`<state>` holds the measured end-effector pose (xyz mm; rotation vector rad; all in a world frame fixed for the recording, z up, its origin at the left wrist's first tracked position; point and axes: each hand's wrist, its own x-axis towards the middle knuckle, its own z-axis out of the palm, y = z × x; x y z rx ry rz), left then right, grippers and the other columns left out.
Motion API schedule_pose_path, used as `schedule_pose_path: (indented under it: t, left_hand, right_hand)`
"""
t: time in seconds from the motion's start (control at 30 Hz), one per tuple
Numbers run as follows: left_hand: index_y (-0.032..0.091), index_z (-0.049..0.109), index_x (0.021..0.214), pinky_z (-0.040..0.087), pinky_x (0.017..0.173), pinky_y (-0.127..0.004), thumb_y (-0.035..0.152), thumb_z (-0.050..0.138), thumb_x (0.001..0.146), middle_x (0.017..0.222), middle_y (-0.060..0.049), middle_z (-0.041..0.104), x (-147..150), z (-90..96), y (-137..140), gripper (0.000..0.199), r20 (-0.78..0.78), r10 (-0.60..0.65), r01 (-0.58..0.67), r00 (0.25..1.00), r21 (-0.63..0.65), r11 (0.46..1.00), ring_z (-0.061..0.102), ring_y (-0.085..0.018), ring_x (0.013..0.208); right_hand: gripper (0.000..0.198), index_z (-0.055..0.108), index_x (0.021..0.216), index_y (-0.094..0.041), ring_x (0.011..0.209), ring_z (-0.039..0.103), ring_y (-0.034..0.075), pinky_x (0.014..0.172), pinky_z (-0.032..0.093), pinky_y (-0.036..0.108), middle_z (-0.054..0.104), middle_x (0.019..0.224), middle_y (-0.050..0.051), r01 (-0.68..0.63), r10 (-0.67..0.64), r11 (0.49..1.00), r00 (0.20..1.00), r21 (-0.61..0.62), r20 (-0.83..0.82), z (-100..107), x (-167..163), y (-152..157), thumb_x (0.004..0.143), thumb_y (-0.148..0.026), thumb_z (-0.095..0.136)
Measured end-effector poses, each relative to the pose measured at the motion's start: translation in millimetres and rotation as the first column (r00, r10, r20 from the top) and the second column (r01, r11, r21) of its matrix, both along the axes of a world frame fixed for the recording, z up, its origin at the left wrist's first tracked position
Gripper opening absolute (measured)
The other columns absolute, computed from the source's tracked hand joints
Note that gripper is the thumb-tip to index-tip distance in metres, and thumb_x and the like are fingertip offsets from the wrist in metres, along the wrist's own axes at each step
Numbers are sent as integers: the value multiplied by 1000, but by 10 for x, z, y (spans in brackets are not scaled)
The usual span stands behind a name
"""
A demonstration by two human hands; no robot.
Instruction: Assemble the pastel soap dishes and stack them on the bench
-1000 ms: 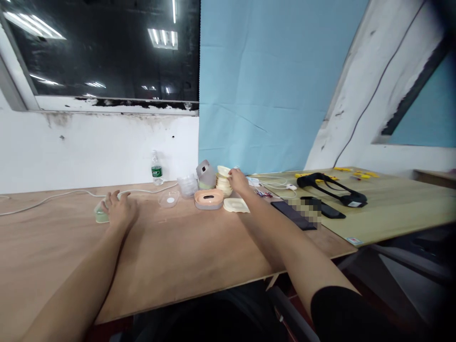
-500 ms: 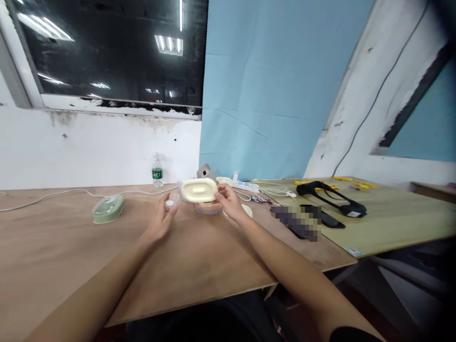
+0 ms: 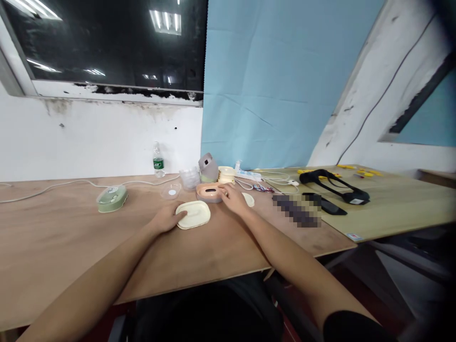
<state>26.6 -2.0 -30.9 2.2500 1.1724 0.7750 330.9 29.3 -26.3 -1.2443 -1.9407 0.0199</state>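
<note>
A cream oval lid (image 3: 194, 214) lies on or just above the table, its left edge gripped by my left hand (image 3: 168, 217) with the thumb on top. My right hand (image 3: 233, 197) has its fingers closed on the right end of a peach and grey oval container (image 3: 209, 192), which has a dark slot in it. Behind my left hand rests a clear plastic lid (image 3: 171, 191) with a white round spot. A second cream lid (image 3: 248, 199) lies to the right, partly hidden by my right hand.
Along the back stand a water bottle (image 3: 158, 162), clear stacked cups (image 3: 189, 178), a grey container (image 3: 208, 166) and cream stacked containers (image 3: 226, 174). A green lidded box (image 3: 112, 198) sits left. Black straps (image 3: 335, 187), cables and a blurred-out dark object are at right.
The cream lid has come down toward the table and passed from my right hand to my left. My left hand let go of the clear lid. My right hand moved onto the peach container.
</note>
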Motion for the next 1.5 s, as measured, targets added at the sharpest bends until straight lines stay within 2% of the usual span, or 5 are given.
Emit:
schedule_pose_path:
  t: [0.23,0.7,1.07,1.27,1.5]
  left_hand:
    - [17,54,128,46,92,-38,40,49,84,125,-12,61,-44,-57,40,49,-298,207,-181,932,113,977,60,-27,109]
    - [19,49,129,51,79,-38,48,47,89,127,-12,54,-31,-4,-2,50,-160,177,-122,971,305,945,63,-19,79]
    - [21,51,128,48,91,-38,33,56,86,130,-13,50,17,189,-122,44,-26,114,-68,993,664,745,56,-25,111]
    - [19,44,137,49,73,-31,44,44,92,97,-7,68,28,319,-262,51,110,293,-313,950,384,869,64,-21,80]
    - [16,33,145,47,75,-35,55,24,95,95,-11,70,84,371,-328,64,-227,362,-302,904,257,918,66,-30,92]
  right_hand:
    - [15,64,94,-19,93,58,19,82,45,31,62,103,7,-96,99,995,993,-41,66,-141,-22,89,89,-23,50]
    - [19,63,99,-20,96,58,19,85,46,34,62,101,7,-78,79,994,997,77,-12,-164,-87,88,88,-15,49]
    - [29,58,116,-23,102,56,22,89,48,38,55,106,8,-300,292,911,954,285,71,5,-519,-372,87,-26,57]
    - [48,48,134,-22,93,58,22,84,49,37,56,121,13,-102,139,975,973,197,-184,74,-548,-419,91,-42,51]
    - [39,64,114,-19,81,60,19,71,46,29,69,98,6,-195,172,978,954,-75,-246,30,-548,-313,94,-44,42]
